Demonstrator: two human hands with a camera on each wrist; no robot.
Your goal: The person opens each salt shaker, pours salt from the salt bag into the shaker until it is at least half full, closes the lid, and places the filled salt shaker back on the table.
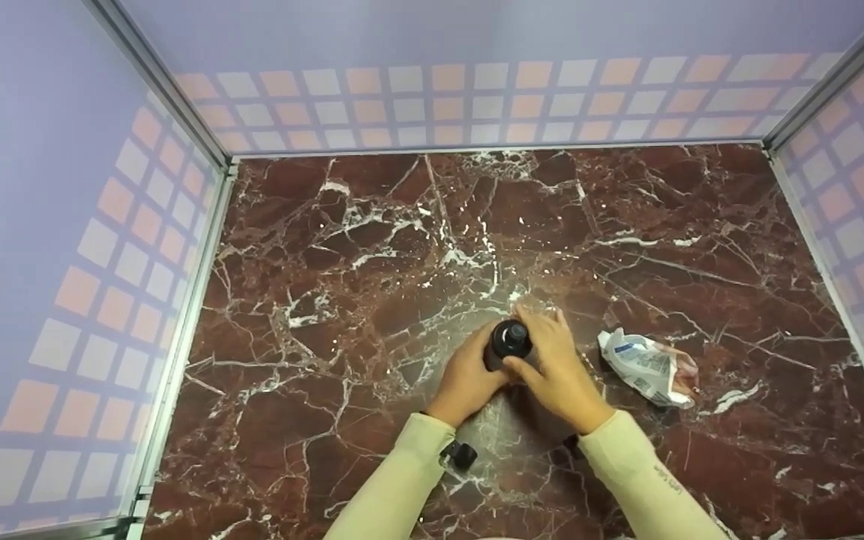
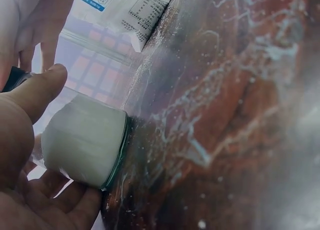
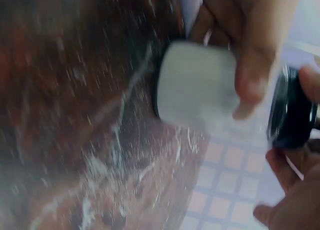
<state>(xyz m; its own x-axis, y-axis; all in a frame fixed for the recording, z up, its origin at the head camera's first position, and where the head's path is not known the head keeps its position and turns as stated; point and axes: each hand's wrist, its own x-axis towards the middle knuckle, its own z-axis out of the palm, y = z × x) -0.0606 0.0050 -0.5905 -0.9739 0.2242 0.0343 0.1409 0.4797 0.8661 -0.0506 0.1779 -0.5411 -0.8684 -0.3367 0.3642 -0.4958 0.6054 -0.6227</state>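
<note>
A clear jar (image 2: 82, 140) with white contents stands on the marble-patterned tabletop, capped end up. My left hand (image 1: 469, 381) grips the jar's body, its thumb on one side and fingers round the other in the left wrist view. At the top, my right hand (image 1: 563, 371) holds the black lid (image 3: 292, 110) between thumb and fingers. Whether the lid sits fully on the rim cannot be told. The white contents (image 3: 197, 85) fill the lower part of the jar in the right wrist view.
A crumpled white packet (image 1: 649, 367) with printed text lies right of my right hand. White specks (image 1: 488, 247) are scattered over the tabletop (image 1: 289, 247) beyond the jar. Purple panels with pink and white squares (image 1: 447, 105) border the back and sides.
</note>
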